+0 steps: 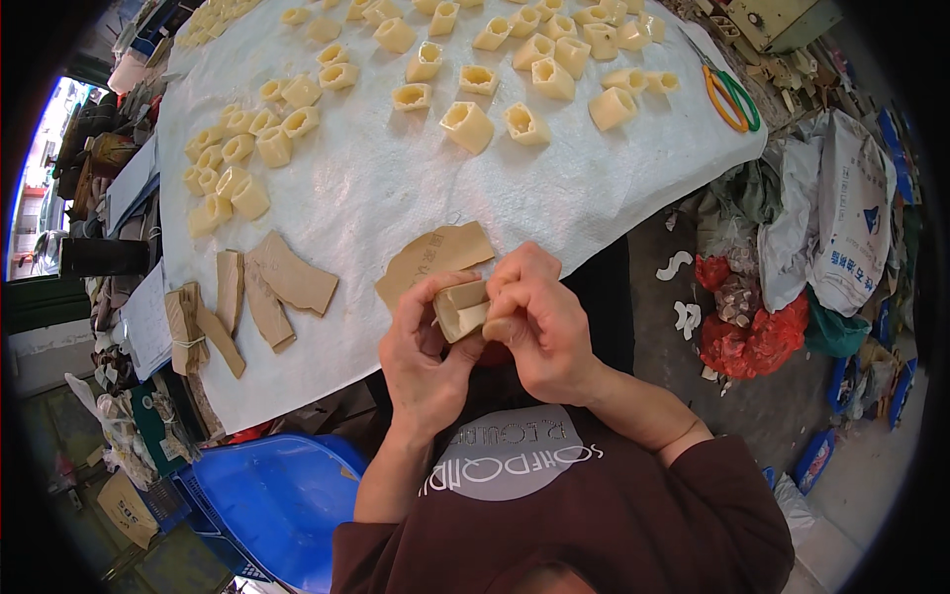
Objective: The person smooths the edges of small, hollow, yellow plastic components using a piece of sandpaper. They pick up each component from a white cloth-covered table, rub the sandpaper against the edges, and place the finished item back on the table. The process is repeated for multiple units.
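Clock centred on the held piece, 12 toward the far side. At 9: tied bundle of cardboard strips (184,327) on the edge of the white-covered counter (356,198). At 10: cluster of hollow pale-yellow pieces (250,196). Between 7 and 8, below the counter edge: blue basin (287,505). Between 9 and 10: loose cardboard cut-outs (297,277). At centre, both hands: left hand (421,346) half closed, thumb and fingers around a hollow tan piece (448,319), above the counter's near edge; just beyond at 11, flat cardboard sheet (445,249). Right hand (539,322) curled, fingertips nearly together at the piece's rim by a pale strip (473,317) in its opening; cannot tell if gripping it. From 12 to 1: scattered yellow pieces (552,79). Near 2: orange-and-green-handled scissors (732,99). At 3, off the counter: red plastic bags (772,342). At half past 2, farther out: white sack (851,213).
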Demonstrator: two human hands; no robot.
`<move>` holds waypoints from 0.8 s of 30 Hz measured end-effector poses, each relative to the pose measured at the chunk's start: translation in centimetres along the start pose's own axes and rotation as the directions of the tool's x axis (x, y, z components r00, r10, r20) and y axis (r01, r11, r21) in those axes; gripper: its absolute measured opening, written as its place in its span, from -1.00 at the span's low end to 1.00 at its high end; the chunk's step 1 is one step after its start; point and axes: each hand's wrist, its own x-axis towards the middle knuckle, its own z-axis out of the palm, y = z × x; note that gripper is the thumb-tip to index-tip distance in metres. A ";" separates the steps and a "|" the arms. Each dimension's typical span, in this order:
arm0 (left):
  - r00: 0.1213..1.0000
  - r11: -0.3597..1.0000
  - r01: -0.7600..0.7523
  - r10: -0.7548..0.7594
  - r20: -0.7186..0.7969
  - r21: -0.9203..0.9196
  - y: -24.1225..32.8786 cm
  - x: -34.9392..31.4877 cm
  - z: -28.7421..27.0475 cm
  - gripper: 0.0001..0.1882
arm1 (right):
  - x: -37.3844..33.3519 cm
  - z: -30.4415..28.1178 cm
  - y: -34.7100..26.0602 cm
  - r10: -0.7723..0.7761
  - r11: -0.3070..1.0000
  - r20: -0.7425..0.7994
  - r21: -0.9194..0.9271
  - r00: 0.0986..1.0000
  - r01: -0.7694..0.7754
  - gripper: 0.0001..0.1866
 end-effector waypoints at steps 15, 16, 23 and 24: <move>0.951 0.819 -0.299 0.295 0.088 0.490 -0.3 -0.1 -0.1 -0.52 | 0.6 -0.5 -0.4 0.085 0.996 0.093 -0.015 0.992 -0.084 -0.83; 0.952 0.859 -0.302 0.298 0.077 0.413 -0.5 -0.2 0.0 -0.52 | 0.7 -0.6 -0.4 0.078 0.997 0.092 -0.016 0.993 -0.077 -0.81; 0.929 0.914 -0.368 0.354 0.103 0.172 -0.9 0.0 0.1 -0.54 | -0.6 -1.1 0.9 0.406 0.775 0.177 0.454 0.897 -0.440 -0.69; 0.931 0.920 -0.364 0.353 0.092 0.145 -0.9 0.1 0.2 -0.54 | -0.6 -1.1 0.9 0.409 0.767 0.202 0.453 0.890 -0.455 -0.71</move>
